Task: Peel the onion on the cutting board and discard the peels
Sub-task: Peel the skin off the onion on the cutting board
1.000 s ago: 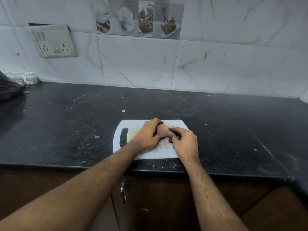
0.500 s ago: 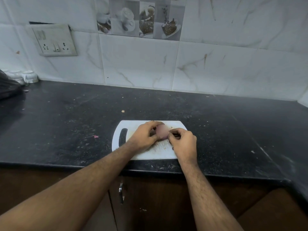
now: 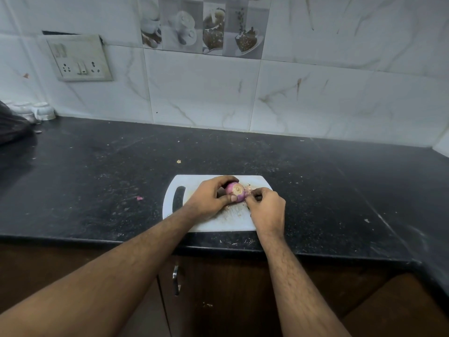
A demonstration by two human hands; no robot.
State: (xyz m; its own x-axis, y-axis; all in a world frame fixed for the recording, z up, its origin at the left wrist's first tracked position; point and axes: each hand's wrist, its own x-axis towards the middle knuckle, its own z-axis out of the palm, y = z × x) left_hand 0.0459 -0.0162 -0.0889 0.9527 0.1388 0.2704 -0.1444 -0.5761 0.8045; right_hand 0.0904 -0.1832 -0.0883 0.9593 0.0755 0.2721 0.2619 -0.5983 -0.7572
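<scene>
A small purple onion [image 3: 236, 190] with a pale cut end facing me is held just above a white cutting board [image 3: 194, 186]. My left hand [image 3: 210, 199] grips it from the left, fingers over the top and thumb below. My right hand [image 3: 266, 210] has its fingers curled and pinches at the onion's right side, where thin skin shows. Small bits of peel [image 3: 248, 187] lie on the board beside the onion.
The board lies near the front edge of a black counter [image 3: 328, 186]. A dark bag [image 3: 12, 127] and white cups [image 3: 43, 111] stand at the far left by the tiled wall. A pink scrap [image 3: 139, 198] lies left of the board. Cabinet doors with a handle [image 3: 175, 279] are below.
The onion has been turned in my left hand so its pale cut end now faces me. My right hand stays pinching at its right side.
</scene>
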